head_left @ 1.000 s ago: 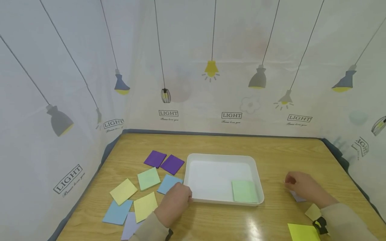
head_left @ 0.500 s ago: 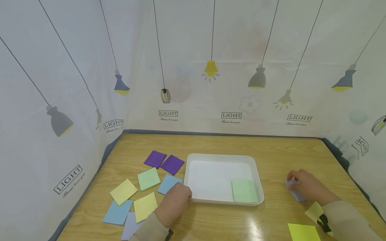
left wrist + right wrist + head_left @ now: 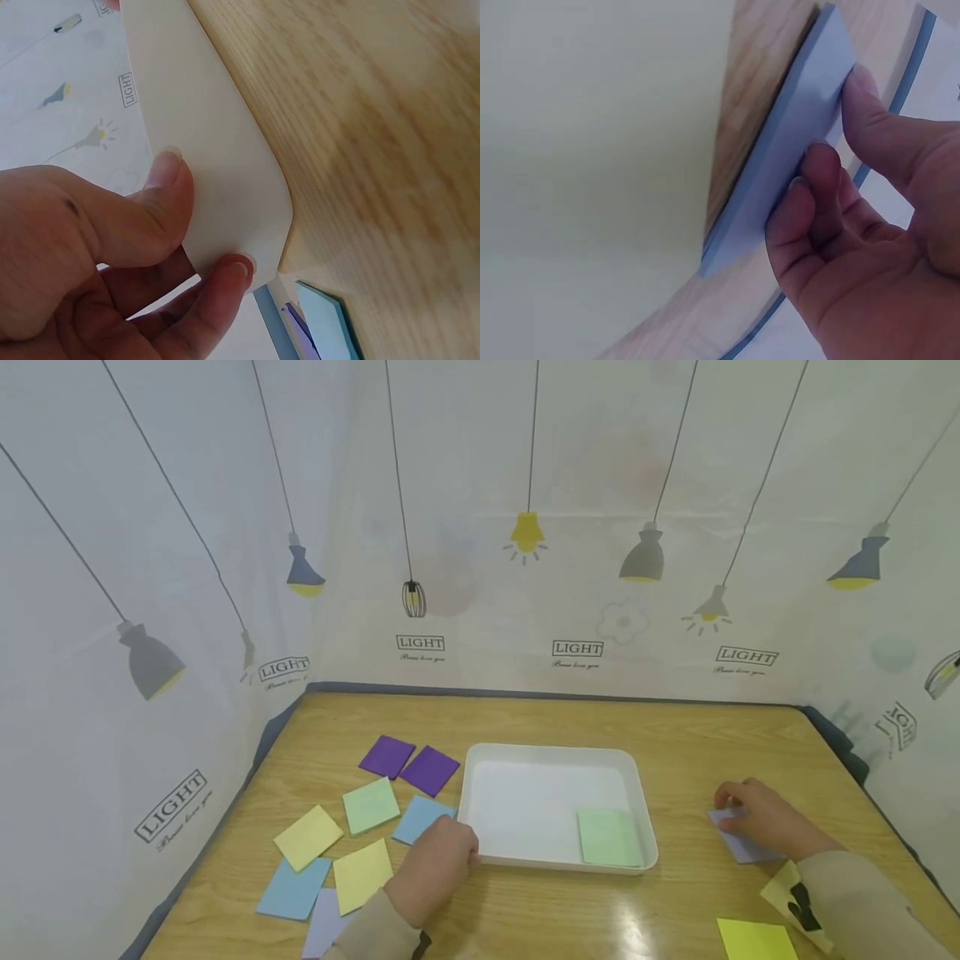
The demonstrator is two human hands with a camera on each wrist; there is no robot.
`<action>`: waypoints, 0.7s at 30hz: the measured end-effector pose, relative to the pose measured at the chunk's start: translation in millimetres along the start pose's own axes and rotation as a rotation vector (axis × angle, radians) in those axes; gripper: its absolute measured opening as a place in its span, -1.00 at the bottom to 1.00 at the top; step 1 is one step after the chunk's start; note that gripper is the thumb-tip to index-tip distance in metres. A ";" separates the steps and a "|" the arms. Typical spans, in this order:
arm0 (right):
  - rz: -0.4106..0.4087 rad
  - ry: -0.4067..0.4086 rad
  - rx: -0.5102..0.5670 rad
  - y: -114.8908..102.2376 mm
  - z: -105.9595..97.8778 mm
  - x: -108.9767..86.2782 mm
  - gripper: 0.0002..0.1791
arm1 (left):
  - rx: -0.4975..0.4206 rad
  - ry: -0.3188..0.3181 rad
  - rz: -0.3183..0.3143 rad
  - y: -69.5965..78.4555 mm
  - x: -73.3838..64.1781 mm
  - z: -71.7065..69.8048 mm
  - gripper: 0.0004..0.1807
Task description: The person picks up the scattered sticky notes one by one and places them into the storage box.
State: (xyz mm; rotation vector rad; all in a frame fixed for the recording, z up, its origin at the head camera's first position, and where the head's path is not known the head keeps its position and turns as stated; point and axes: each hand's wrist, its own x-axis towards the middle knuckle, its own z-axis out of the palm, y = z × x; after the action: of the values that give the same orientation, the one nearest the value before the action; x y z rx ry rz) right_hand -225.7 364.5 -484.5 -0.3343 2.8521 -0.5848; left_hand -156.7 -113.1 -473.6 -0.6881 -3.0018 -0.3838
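Observation:
My left hand [image 3: 437, 862] grips the near left corner of a white tray [image 3: 525, 862]; in the left wrist view the thumb lies on the outer wall [image 3: 214, 135] and a finger bends in at the corner. At the right, my right hand [image 3: 767, 817] is on a lavender sticky note pad [image 3: 738, 847] on the table. The right wrist view shows the thumb at one edge of this pad [image 3: 810, 97] and curled fingers against its face. A light green sticky note pad [image 3: 609, 837] lies inside the tray's near right corner.
Left of the tray lie two purple pads [image 3: 430, 770], a green pad [image 3: 371, 806], blue pads [image 3: 294, 889], yellow pads [image 3: 362, 875] and another lavender pad [image 3: 325, 922]. A bright yellow pad [image 3: 756, 939] is at the front right. A pale yellow pad [image 3: 780, 891] shows beside the right sleeve.
The right hand has shifted slightly right and away from me, so more of the lavender pad shows beneath it. The left hand and tray have stayed in place.

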 end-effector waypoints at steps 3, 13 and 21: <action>-0.007 0.008 0.005 2.6 1.9 1.0 -0.75 | -0.004 -0.001 -0.003 0.3 0.1 0.1 -0.85; 0.064 -0.018 -0.016 -1.0 -0.9 3.7 -0.69 | -0.002 0.014 0.009 -0.6 -0.1 1.6 -0.85; 0.022 0.006 -0.040 2.1 -5.7 2.2 -0.70 | 0.013 0.028 0.025 0.1 -0.4 -0.3 -0.84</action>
State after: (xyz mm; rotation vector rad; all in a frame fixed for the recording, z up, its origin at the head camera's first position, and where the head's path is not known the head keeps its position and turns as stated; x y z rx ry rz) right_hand -229.6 367.8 -480.6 -0.3072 2.8724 -0.5263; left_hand -156.2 -113.3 -473.4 -0.7121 -2.9642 -0.3699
